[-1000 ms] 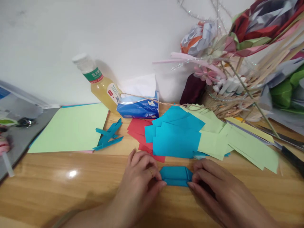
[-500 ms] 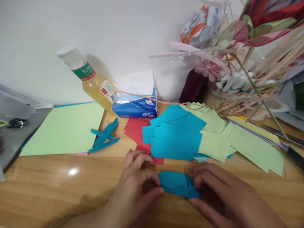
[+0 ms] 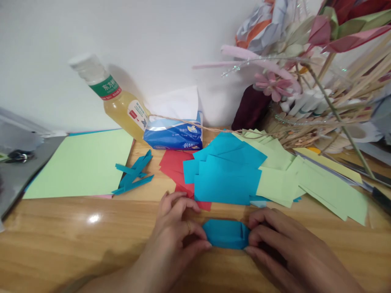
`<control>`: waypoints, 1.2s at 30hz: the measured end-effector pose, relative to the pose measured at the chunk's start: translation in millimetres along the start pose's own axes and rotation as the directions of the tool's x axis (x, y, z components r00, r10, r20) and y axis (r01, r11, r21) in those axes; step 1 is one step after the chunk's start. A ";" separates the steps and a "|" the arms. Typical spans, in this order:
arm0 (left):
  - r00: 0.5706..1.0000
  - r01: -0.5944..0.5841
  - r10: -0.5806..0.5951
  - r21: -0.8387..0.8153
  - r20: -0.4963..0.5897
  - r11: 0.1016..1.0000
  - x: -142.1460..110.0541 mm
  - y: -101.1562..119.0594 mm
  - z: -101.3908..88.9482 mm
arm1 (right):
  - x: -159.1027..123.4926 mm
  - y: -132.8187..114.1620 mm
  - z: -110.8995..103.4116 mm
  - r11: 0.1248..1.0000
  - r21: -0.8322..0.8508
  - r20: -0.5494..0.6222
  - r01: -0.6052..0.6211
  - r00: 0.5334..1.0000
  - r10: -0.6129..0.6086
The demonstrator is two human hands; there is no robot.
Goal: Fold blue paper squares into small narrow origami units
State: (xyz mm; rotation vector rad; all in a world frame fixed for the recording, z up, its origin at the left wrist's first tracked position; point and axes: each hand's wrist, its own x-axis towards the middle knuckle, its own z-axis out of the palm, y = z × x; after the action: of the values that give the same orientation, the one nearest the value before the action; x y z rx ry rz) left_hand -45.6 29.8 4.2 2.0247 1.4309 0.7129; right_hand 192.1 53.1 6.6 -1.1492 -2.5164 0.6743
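Note:
A folded piece of blue paper (image 3: 224, 234) lies low over the wooden table, its corners turned in and a fold standing near its right end. My left hand (image 3: 175, 232) pinches its left end between thumb and fingers; a ring is on one finger. At the right end, my right hand (image 3: 281, 240) grips the paper with thumb below and fingertips above. Just beyond it is a pile of blue paper rectangles (image 3: 227, 183), overlapping red paper pieces (image 3: 175, 169) on the left and light green paper pieces (image 3: 275, 185) on the right.
Several folded blue strips (image 3: 134, 175) lie left of the pile, beside a stack of large green sheets (image 3: 82, 167). Behind stand a drink bottle (image 3: 122, 110) and a tissue pack (image 3: 174, 134). Paper flowers (image 3: 275, 85) and sticks crowd the back right, near a dark-handled tool (image 3: 381, 199).
The blue paper's right end has come up and its lower edge looks straighter. My right hand has closed in at that end; my left hand has barely moved. The view has shifted slightly.

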 end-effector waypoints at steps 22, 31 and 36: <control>0.997 0.052 -0.052 -0.004 0.051 0.999 0.8 0.7 -4.6 | 3.9 -5.0 1.0 0.999 -0.033 -0.018 -0.037 0.999 0.036; 1.000 0.020 -0.020 0.037 0.011 0.999 -0.4 4.3 -3.8 | 5.3 -6.5 -1.1 0.998 -0.036 -0.031 -0.048 0.998 0.047; 1.000 0.019 -0.018 0.065 -0.013 0.998 1.2 6.4 -1.3 | 5.0 -8.0 -1.3 0.998 -0.046 -0.050 -0.047 0.998 0.045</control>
State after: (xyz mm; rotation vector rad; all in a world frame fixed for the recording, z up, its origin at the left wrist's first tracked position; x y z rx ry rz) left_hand -42.0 29.3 9.7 2.0571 1.4962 0.6802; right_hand 184.5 52.7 12.2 -1.2275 -2.4846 0.5946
